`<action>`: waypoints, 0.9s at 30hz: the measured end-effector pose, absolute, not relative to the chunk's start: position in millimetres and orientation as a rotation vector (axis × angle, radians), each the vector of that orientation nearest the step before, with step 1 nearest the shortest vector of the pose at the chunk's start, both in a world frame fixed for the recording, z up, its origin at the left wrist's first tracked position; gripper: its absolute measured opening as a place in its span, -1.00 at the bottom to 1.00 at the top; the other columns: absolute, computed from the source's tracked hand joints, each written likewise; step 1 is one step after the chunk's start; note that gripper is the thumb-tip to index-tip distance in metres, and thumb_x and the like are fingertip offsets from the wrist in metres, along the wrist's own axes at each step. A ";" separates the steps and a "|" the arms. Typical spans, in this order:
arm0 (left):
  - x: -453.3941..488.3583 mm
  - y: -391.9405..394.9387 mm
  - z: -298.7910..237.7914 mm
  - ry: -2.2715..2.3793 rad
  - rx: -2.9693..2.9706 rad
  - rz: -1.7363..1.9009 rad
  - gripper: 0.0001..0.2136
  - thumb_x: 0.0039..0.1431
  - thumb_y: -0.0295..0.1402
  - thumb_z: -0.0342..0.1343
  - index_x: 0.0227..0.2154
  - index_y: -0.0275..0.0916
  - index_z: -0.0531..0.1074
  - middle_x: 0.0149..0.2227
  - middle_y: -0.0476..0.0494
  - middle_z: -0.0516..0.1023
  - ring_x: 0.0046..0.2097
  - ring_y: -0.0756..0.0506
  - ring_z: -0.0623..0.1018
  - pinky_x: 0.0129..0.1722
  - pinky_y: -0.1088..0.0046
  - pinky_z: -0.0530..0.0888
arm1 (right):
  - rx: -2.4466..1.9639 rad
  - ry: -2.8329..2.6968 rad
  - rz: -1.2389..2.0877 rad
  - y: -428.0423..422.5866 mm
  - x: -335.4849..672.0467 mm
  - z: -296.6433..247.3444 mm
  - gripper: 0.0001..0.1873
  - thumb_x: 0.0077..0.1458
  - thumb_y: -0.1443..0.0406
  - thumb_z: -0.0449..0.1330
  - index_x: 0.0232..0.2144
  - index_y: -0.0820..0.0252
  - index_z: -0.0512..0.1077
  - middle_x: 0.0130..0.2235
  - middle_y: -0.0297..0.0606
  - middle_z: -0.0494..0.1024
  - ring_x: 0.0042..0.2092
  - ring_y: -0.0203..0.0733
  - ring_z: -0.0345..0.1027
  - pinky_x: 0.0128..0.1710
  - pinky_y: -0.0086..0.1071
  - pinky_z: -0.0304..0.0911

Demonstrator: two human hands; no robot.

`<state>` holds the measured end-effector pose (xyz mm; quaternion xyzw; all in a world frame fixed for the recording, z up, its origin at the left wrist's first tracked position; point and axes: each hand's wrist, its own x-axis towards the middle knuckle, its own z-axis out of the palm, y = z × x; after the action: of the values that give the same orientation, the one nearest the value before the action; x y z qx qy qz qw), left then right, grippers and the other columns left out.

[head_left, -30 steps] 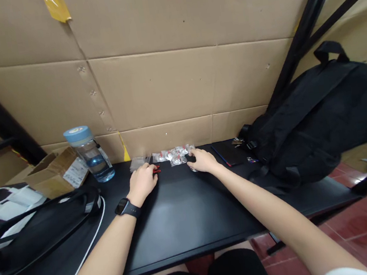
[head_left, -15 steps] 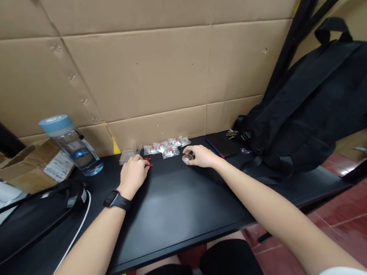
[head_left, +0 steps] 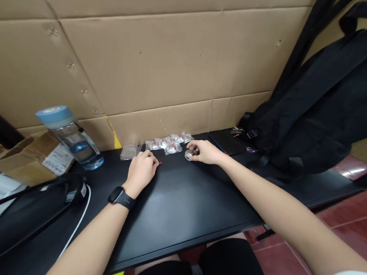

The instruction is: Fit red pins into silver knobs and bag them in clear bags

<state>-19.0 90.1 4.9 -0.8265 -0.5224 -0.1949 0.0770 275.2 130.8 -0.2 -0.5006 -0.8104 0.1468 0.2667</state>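
Note:
My left hand [head_left: 141,171], with a black watch [head_left: 121,197] on its wrist, is low over the black table with its fingers pinched together. A small red piece [head_left: 160,163] shows at its fingertips; its kind is too small to tell. My right hand [head_left: 207,152] curls its thumb and fingers around a round, shiny silver metal piece [head_left: 189,155] at the table surface. Between and behind the hands lie several small clear bags [head_left: 173,147] with silver pieces and red bits inside. Flat clear plastic bags [head_left: 128,152] are stacked behind my left hand.
A blue-lidded water bottle [head_left: 74,137] and an open cardboard box [head_left: 36,160] stand at the left, near a black bag [head_left: 34,217] and white cable [head_left: 79,222]. To the right are a dark notebook [head_left: 227,143], keys [head_left: 237,131] and a black backpack [head_left: 315,101]. Cardboard [head_left: 159,63] walls the back.
My left hand has moved a little right, and fewer red bits show by its fingers. My right hand stays at the silver piece. The camera view has shifted slightly.

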 end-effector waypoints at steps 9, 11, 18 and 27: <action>-3.3 87.0 -2.1 -1.541 -2.608 -0.943 -0.83 0.28 -0.33 0.09 -0.34 -0.19 0.57 -0.13 -0.15 0.51 -0.08 -0.17 0.49 0.02 0.21 0.41 | -1.109 -2.034 0.612 116.4 254.6 5.8 -0.55 -0.07 0.33 0.42 -0.08 0.14 0.48 -0.05 -0.21 0.61 -0.24 -0.23 0.51 -0.18 -0.34 0.41; 0.7 83.6 1.2 -1.560 -2.617 -1.009 -0.83 0.28 -0.34 0.08 -0.34 -0.19 0.57 -0.13 -0.15 0.51 -0.07 -0.18 0.50 0.05 0.20 0.41 | -1.037 -2.002 0.688 110.8 246.4 5.4 -0.56 -0.07 0.30 0.41 -0.09 0.13 0.48 -0.04 -0.21 0.61 -0.22 -0.22 0.52 -0.21 -0.35 0.40; 12.9 74.8 4.4 -1.709 -2.741 -1.247 -0.82 0.27 -0.27 0.08 -0.35 -0.19 0.54 -0.12 -0.14 0.51 -0.10 -0.14 0.53 -0.08 0.32 0.49 | -0.766 -1.935 0.906 89.3 223.3 7.1 -0.57 -0.04 0.27 0.41 -0.07 0.09 0.47 0.00 -0.20 0.58 -0.06 -0.11 0.52 -0.22 -0.33 0.41; 15.6 72.8 1.6 -1.723 -2.816 -1.336 -0.84 0.26 -0.26 0.11 -0.31 -0.20 0.54 -0.11 -0.16 0.47 -0.07 -0.15 0.52 -0.17 0.37 0.48 | -0.717 -1.958 0.911 82.4 220.3 8.8 -0.55 0.01 0.30 0.39 -0.02 0.08 0.46 -0.01 -0.21 0.58 -0.02 -0.10 0.51 -0.18 -0.31 0.41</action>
<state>15.6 72.8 1.6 -0.7733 -0.4732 -0.3668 -0.2085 220.3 82.4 8.8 -0.2860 -0.7810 0.3634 0.4198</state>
